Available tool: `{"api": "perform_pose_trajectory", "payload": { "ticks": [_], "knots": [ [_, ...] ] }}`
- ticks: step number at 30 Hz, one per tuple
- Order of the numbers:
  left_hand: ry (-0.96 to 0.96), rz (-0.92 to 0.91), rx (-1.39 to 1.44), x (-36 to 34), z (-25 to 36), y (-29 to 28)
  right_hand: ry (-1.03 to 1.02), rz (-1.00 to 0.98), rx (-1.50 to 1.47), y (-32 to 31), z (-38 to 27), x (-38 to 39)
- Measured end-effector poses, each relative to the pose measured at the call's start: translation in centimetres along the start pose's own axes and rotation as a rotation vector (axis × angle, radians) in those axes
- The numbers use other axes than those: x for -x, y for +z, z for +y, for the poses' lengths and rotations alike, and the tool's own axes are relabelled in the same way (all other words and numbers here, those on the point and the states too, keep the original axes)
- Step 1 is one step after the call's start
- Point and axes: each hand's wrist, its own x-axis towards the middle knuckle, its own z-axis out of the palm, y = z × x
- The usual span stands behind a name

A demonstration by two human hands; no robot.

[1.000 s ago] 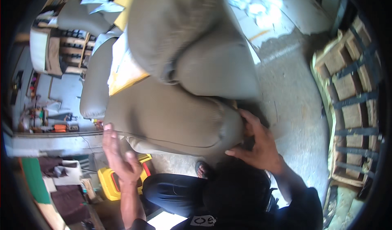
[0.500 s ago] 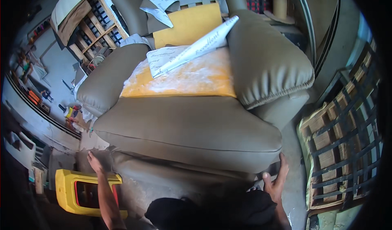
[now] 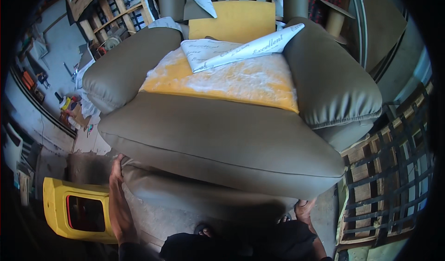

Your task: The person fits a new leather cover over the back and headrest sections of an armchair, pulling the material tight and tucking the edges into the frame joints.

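A grey-brown upholstered armchair fills the middle, its padded front edge facing me. On its seat lies yellow foam with a thin white fibre layer, and a folded-back piece of printed white-backed upholstery rests over it. My left hand grips the left side of the lower front panel, its fingertips partly hidden behind the panel. At the right lower corner, my right hand is closed on the underside of the chair, with its fingers partly hidden.
A yellow plastic stool stands beside my left forearm. Right of the chair leans a wooden frame with black webbing. Another webbed wooden frame is at the back left, and a spool stands at the back right.
Both hands have come in against the chair's lower front and closed on it. The chair's front is now tilted, lower toward the right, and my view has shifted.
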Motion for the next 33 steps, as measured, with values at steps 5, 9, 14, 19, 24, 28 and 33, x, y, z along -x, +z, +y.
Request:
{"api": "perform_pose_trajectory", "payload": {
  "ticks": [5, 9, 14, 19, 24, 28, 33],
  "knots": [
    [0.085, -0.04, -0.004, 7.4, 4.6, 7.9, -0.149, -0.048, 0.109, 0.2, 1.9, -3.0],
    [0.102, 0.028, -0.123, 10.7, 5.3, 7.8, -0.039, -0.062, 0.406, -0.4, 2.1, -6.9],
    [0.013, 0.109, -0.213, 16.0, 2.6, 16.9, 0.07, 0.098, 0.338, -7.9, 8.0, -15.1],
    [-0.013, -0.109, 0.028, 19.4, -2.0, 20.1, 0.518, -0.031, 0.186, -10.5, 7.6, -20.7],
    [-0.025, 0.022, 0.19, 20.9, -3.8, 23.4, 0.576, -0.049, 0.013, -12.5, 7.7, -19.6],
    [0.346, 0.276, 0.103, 23.0, -4.4, 23.9, 0.362, 0.115, 0.198, -12.8, 4.7, -17.1],
    [1.486, 0.57, -0.921, 31.1, -1.4, 28.9, -0.001, 0.363, 0.251, -7.9, -6.2, -11.9]
  ]
}}
